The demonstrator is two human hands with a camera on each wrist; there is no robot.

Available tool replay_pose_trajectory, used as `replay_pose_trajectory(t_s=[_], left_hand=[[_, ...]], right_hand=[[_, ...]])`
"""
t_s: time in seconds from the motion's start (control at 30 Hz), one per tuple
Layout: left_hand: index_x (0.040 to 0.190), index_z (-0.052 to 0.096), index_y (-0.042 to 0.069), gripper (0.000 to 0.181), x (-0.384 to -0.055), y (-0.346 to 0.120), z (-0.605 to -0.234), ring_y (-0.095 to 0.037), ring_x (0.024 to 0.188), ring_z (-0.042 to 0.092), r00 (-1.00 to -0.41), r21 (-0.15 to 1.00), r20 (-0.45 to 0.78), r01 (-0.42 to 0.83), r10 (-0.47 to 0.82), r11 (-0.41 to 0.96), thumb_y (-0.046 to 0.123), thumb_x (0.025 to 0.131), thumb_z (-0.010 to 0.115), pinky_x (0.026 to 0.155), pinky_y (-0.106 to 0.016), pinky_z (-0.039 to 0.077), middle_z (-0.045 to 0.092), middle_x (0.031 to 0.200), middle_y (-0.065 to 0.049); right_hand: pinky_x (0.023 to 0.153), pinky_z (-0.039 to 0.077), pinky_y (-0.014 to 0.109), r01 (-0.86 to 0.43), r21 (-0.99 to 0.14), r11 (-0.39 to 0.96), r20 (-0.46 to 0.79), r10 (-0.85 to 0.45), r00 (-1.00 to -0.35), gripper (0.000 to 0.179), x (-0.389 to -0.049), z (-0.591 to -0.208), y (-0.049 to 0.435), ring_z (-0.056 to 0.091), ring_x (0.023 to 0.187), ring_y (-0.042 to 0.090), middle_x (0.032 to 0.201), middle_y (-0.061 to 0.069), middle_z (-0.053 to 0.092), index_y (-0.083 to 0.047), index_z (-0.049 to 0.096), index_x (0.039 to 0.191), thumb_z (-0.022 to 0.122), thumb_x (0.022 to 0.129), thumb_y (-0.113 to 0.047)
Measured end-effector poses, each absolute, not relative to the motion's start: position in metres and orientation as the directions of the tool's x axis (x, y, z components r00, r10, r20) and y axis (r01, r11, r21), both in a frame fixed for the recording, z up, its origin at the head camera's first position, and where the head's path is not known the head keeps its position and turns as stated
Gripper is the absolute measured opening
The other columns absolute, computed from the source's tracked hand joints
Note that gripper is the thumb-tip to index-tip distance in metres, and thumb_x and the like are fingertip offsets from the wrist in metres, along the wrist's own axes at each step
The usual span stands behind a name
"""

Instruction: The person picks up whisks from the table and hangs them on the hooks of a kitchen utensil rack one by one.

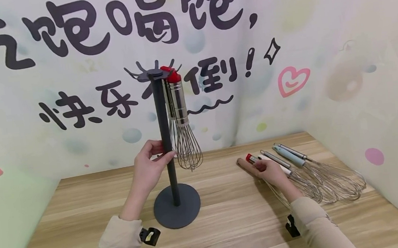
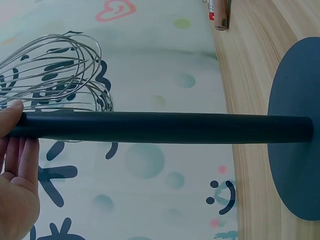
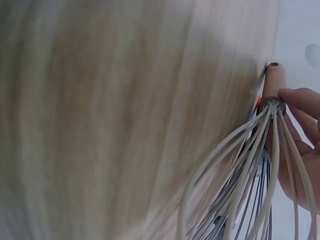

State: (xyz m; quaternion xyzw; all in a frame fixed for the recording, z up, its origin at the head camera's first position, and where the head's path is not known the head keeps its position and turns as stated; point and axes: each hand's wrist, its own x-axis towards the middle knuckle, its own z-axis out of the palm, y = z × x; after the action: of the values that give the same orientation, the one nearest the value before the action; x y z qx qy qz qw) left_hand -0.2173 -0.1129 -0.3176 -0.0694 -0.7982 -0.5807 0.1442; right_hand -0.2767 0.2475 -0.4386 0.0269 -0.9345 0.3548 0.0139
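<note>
My left hand (image 1: 147,168) grips the black pole (image 1: 163,115) of an upright stand, thumb on one side and fingers on the other. From the hooks at the stand's top (image 1: 153,74) hang two metal-handled whisks with red ends; the nearer whisk (image 1: 179,102) overlaps the other. Over at the right, my right hand (image 1: 270,172) pinches a wooden-handled whisk (image 3: 275,84) near where handle and wires meet. Its wires are cream-coloured in the right wrist view. Part of the handle is hidden behind my fingers in the head view.
Several more whisks lie side by side by my right hand, among them a light blue one (image 1: 289,155) and a red-tipped one (image 1: 249,157). The stand's round base (image 1: 178,220) rests on the wooden table (image 1: 228,226). A printed wall (image 1: 217,126) rises behind.
</note>
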Motion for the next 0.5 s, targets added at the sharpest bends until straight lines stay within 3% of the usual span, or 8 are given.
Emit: replay_pose_trajectory(t_s=[0.5], left_hand=[[0.114,0.055,0.003,0.032,-0.2164,-0.1134,-0.3167,-0.021,0.103,0.058,-0.952,0.91,0.303,0.274,-0.048,0.311,0.012,0.087,0.07,0.095,-0.03,0.054,0.061,0.111,-0.015]], right_hand=[[0.078,0.055,0.039,-0.049,-0.667,0.744,-0.001,-0.067,-0.998,0.034,-0.2751,-0.4376,0.2454,0.062,0.098,0.033,0.106,0.024,0.066,0.007,0.062,0.115,0.067,0.082,0.0]])
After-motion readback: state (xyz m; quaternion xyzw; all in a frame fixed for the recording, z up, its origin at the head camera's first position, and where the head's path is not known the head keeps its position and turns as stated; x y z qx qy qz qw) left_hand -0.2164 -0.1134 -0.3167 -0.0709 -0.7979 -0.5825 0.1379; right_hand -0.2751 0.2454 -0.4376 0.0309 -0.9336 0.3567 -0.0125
